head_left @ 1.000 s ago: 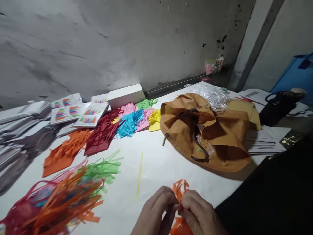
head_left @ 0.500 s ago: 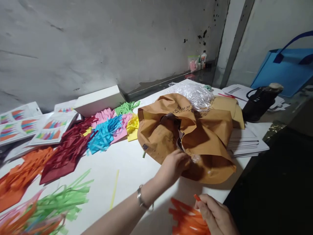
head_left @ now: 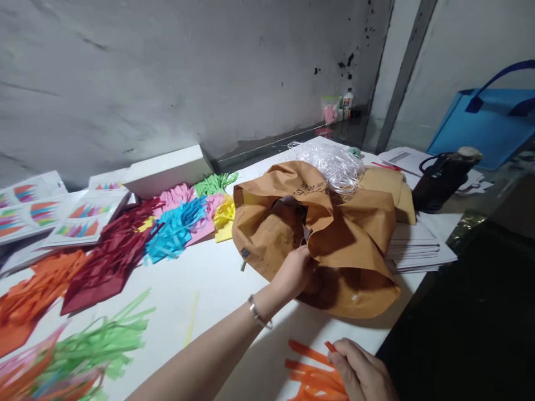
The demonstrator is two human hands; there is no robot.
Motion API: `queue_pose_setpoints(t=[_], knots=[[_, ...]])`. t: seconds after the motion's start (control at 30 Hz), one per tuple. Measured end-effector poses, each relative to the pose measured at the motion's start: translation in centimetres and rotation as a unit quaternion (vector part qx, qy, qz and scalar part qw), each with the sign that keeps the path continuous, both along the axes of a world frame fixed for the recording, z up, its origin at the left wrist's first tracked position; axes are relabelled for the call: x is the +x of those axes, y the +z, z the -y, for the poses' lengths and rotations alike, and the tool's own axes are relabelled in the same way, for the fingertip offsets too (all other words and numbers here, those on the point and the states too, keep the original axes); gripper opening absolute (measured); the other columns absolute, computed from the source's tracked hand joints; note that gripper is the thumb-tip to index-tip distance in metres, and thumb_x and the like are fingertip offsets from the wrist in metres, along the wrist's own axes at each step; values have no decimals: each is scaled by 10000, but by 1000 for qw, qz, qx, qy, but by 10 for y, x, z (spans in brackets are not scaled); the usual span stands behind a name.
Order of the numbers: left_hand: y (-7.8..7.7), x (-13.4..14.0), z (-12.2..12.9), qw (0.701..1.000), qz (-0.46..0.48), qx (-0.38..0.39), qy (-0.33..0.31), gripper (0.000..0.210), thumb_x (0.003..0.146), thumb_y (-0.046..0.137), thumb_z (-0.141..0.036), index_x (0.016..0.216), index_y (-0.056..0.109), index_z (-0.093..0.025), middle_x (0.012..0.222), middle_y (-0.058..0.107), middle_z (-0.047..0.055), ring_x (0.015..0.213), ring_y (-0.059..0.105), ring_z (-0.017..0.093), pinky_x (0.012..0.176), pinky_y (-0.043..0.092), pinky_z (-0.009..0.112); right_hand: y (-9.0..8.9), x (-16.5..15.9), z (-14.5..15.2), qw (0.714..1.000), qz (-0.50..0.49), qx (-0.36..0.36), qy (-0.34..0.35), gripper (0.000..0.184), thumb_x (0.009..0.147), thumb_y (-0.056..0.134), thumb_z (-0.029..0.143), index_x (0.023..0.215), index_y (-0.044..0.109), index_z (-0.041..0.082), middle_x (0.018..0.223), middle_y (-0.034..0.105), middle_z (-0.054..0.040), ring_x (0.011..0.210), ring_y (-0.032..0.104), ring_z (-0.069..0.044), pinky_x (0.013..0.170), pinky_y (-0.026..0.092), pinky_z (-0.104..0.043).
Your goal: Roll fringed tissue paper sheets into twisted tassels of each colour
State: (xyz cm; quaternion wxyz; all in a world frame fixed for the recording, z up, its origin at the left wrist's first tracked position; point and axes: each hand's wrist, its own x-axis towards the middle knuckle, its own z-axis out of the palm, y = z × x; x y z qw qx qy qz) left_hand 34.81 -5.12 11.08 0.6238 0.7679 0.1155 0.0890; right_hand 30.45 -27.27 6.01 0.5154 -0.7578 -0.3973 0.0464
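My left hand [head_left: 295, 272], with a silver bracelet at the wrist, reaches into the opening of a crumpled brown paper bag [head_left: 355, 223]. Its fingers are hidden inside the bag's folds, so what they touch does not show. Near the bottom edge, my right hand [head_left: 363, 365] is closed in a pinch on an orange paper strip [head_left: 330, 346], whose tip pokes out past the thumb. Just left of that hand, an orange paper fringe [head_left: 315, 384] lies over the white table [head_left: 225, 312], partly cut off by the frame.
Fringed paper tassels lie leftward: green [head_left: 104, 340], orange [head_left: 50, 287], dark red [head_left: 112, 250] and blue [head_left: 178, 228]. Printed packets [head_left: 86, 217] and a white box [head_left: 169, 170] sit behind. Clear shredded film [head_left: 330, 161], a black bottle [head_left: 443, 178] and stacked paper [head_left: 413, 245] surround the bag.
My left hand has gone deeper into the bag's opening, and a bit of clear plastic beside it no longer shows. My right hand keeps its pinch; the view has shifted slightly.
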Motion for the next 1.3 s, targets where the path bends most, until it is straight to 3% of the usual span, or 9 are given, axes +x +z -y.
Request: queue_pose_setpoints(t=[0.07, 0.13, 0.27, 0.37, 0.57, 0.77, 0.9, 1.1, 1.3], knots=[[12, -39, 2, 999, -19, -44, -5, 179, 854, 688, -333, 828, 685, -156, 746, 674, 54, 705, 630, 196, 697, 555, 335, 8, 0, 0, 1000, 0, 15, -1, 319, 1077, 369, 395, 906, 605, 263, 703, 653, 29, 597, 643, -119, 578, 498, -157], [21, -81, 9, 994, -33, -102, 11, 259, 875, 665, -403, 856, 670, -146, 696, 619, 27, 628, 590, 161, 617, 534, 300, 18, -2, -4, 1000, 9, 25, 16, 268, 1073, 391, 356, 997, 634, 272, 794, 708, 11, 682, 695, -128, 641, 531, -157], [28, -153, 26, 963, -37, -255, 83, 308, 822, 769, -428, 832, 669, -137, 689, 586, 0, 639, 590, 130, 647, 508, 259, 36, -16, -21, 996, 42, 26, 79, 206, 1056, 435, 284, 1044, 639, 255, 854, 727, -7, 749, 713, -139, 686, 547, -176], [31, -189, 34, 951, -9, -278, 135, 325, 816, 790, -442, 843, 685, -136, 695, 594, -6, 641, 602, 124, 663, 503, 256, 45, -37, -40, 991, 49, 35, 123, 219, 1052, 428, 257, 964, 628, 238, 768, 679, 2, 694, 674, -142, 664, 530, -206], [32, -245, 42, 949, 54, -224, 214, 294, 869, 745, -439, 943, 658, -169, 752, 621, -9, 688, 632, 124, 690, 514, 240, 56, -83, -66, 980, 38, 22, 195, 275, 1055, 408, 249, 855, 596, 238, 735, 635, 9, 682, 631, -145, 638, 468, -232], [26, -293, 42, 972, 90, 25, 217, 91, 994, 532, -227, 1022, 616, -205, 859, 641, 32, 756, 624, 136, 711, 522, 233, 64, -103, -74, 963, 99, -20, 250, 291, 1060, 404, 277, 807, 541, 236, 670, 580, 22, 628, 588, -135, 575, 429, -222], [29, -309, 38, 963, 110, 153, 193, 175, 957, 490, -91, 991, 610, -214, 869, 656, 40, 762, 617, 137, 706, 508, 218, 67, -107, -79, 947, 107, -46, 299, 297, 1053, 397, 267, 777, 502, 237, 659, 561, 31, 613, 578, -122, 547, 419, -207], [36, -317, 37, 966, 116, 161, 168, 163, 982, 503, -124, 961, 650, -192, 850, 688, 68, 787, 627, 149, 713, 508, 219, 66, -116, -80, 944, 85, -48, 316, 310, 1054, 401, 275, 762, 494, 233, 651, 554, 37, 613, 586, -109, 536, 418, -191], [29, -322, 40, 967, 73, 95, 223, 113, 920, 595, -168, 982, 688, -189, 854, 720, 67, 765, 654, 161, 723, 519, 251, 63, -118, -77, 942, 35, -89, 321, 295, 1068, 400, 350, 871, 594, 245, 733, 622, 24, 661, 619, -124, 592, 457, -207]])
